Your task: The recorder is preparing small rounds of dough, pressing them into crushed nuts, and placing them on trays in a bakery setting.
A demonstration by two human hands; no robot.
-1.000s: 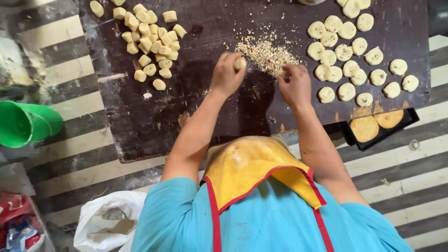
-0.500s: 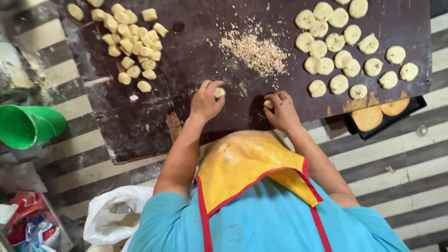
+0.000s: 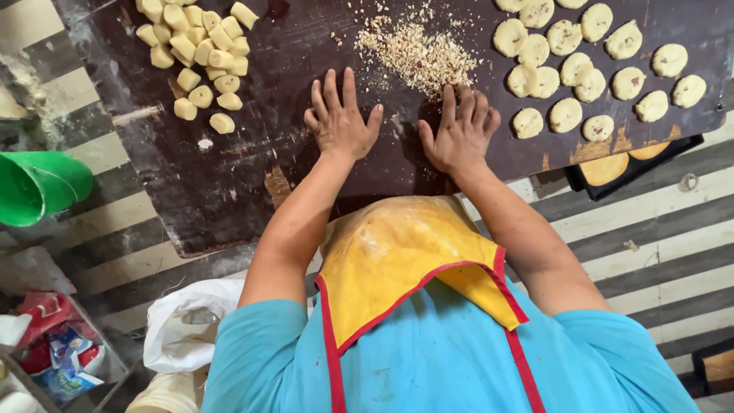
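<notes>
Since half a second ago, both hands are going from curled around dough pieces to flat, fingers spread, palms down on the dark work board [image 3: 252,183]. The left hand [image 3: 342,118] and right hand [image 3: 461,130] are lying side by side, slightly apart; I cannot tell whether a dough piece is being pressed under either palm, as none is showing. Neither hand is gripping anything visible.

Just beyond the fingertips, a heap of crushed nut crumbs [image 3: 419,52] is sitting, probably kept within easy reach of both hands. Beyond and right of the right hand, flattened dough rounds [image 3: 581,57] are lying in loose rows. Beyond and left of the left hand, a pile of uncut dough chunks [image 3: 197,53] is waiting. A dark tray with larger flat rounds [image 3: 615,170] is poking out under the board's right edge.

Far left, a green plastic bucket [image 3: 38,187] is lying tipped. Near the person's left elbow, a white plastic bag [image 3: 183,325]; beside it, red and blue packets [image 3: 57,356] in a crate.
</notes>
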